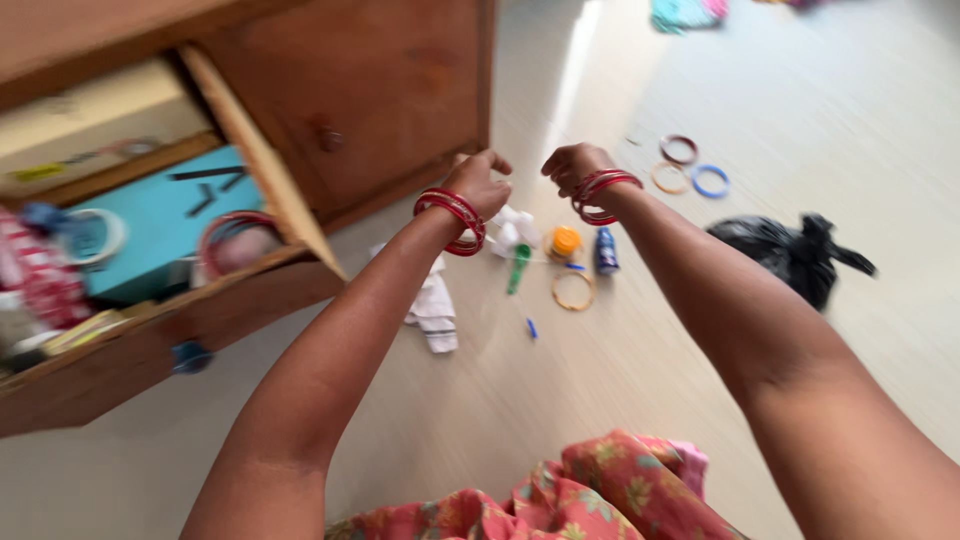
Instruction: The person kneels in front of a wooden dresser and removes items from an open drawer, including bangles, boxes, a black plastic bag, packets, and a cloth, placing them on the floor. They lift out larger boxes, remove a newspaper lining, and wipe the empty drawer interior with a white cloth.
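1. Floor (620,400): pale, glossy, with small things strewn across it. The frame is motion-blurred.
2. Cabinet (400,90): wood, door shut, at upper left.
3. Drawer (180,330): pulled open at left and crammed with a teal box, a red bangle and assorted clutter.
4. Black bag (785,255): knotted, on the floor to the right, well apart from the hands.
5. White cloth (432,310): crumpled on the floor below the left hand.
6. Left hand (480,185): raised over the floor pile, fingers curled in loosely, nothing visibly gripped. Red bangles (452,215) sit on its wrist.
7. Right hand (572,168): loosely fisted beside the left, close but not touching. I cannot tell whether it pinches anything. More red bangles (600,195) sit on that wrist.
8. Loose rings (690,170): brown, orange and blue, far right on the floor.
9. Small items between the hands and the floor: orange cap (566,241), green tube (518,268), blue bottle (606,250), tan ring (573,291).
10. Step, as a judgement: sorting the bangles and trinkets, with the hands poised above the pile. A pickup would call for lowering a hand and opening the fingers over one item.
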